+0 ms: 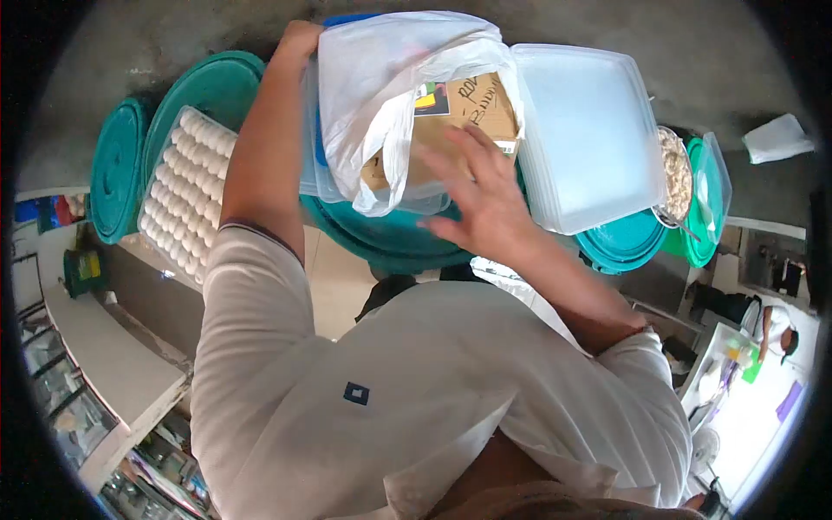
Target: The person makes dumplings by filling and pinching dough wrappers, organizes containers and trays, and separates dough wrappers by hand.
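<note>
A white plastic bag [373, 65] lies with its mouth toward me. Inside is a brown cardboard box [478, 111] with black handwriting and a printed label. My right hand [485, 199] is over the bag's opening, fingers spread and blurred by motion, with nothing held in it. My left hand [302, 39] is at the far left corner of the bag, beside a blue edge [347, 18]; its fingers are hidden. Clear plastic containers [309, 143] are partly visible under the bag.
Stacked translucent containers [589, 130] stand right of the bag. At left, an egg tray [186, 186] rests against green lids [208, 82]. A bowl of pale pieces [674, 173] sits at right beside another green lid [700, 217]. Another person [774, 334] is at a far-right counter.
</note>
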Demonstrator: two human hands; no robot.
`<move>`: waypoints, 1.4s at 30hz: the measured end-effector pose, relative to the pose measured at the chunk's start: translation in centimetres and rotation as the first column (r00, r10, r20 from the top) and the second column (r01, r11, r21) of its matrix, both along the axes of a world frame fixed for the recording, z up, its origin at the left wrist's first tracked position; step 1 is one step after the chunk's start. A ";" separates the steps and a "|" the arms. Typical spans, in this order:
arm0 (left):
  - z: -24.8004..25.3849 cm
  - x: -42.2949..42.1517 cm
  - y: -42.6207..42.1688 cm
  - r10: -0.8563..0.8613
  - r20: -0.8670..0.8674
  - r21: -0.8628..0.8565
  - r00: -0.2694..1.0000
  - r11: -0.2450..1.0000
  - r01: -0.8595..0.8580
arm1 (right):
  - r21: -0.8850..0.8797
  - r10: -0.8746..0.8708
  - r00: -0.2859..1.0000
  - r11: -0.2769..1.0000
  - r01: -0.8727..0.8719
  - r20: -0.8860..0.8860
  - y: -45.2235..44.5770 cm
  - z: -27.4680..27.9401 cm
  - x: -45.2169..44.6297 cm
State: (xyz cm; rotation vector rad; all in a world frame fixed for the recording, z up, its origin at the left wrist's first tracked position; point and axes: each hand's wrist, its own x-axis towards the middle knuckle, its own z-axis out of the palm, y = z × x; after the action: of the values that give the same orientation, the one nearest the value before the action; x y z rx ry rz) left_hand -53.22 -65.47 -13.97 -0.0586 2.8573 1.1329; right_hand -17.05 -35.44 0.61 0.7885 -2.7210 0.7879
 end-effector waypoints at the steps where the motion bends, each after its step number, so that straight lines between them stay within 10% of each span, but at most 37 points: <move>1: -0.2 -0.3 0.0 0.052 0.088 0.118 0.995 0.991 -0.062 | 0.053 0.017 1.000 0.998 -0.018 0.021 -0.8 -0.1 -0.7; 8: 0.0 0.3 -0.9 -0.308 -0.288 -0.184 0.907 0.947 0.263 | 0.061 0.016 1.000 0.998 -0.015 -0.016 -4.4 -1.8 -3.0; 10: 3.1 3.2 0.9 0.089 -0.118 0.591 0.989 0.806 -0.002 | 0.140 -0.047 0.997 0.989 0.056 -0.067 -5.1 -2.0 -2.7; 13: 2.8 2.4 0.1 0.210 -0.213 0.741 0.954 0.671 0.018 | 0.139 -0.117 0.977 0.980 0.143 -0.178 -5.8 -3.0 -3.1; 20: 10.9 6.4 0.5 0.396 -0.229 0.501 0.889 0.831 -0.241 | -0.015 -0.117 0.990 0.993 0.116 -0.077 -4.9 -4.2 -3.4; 25: 10.7 6.5 -1.0 0.435 -0.656 0.169 0.617 0.881 -0.441 | -0.085 -0.121 0.992 0.990 0.116 -0.047 -3.8 -3.5 -3.0; 42: 18.9 13.5 -0.1 0.502 -0.794 0.348 0.345 0.839 -0.419 | 0.162 -0.105 0.961 0.975 0.150 -0.255 -6.3 0.5 -11.0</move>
State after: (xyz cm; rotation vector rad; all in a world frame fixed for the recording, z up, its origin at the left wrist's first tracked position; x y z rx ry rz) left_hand -39.76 -65.60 4.91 -0.4644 3.8427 1.8238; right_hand -28.02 -41.78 1.14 0.6847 -2.6103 0.3911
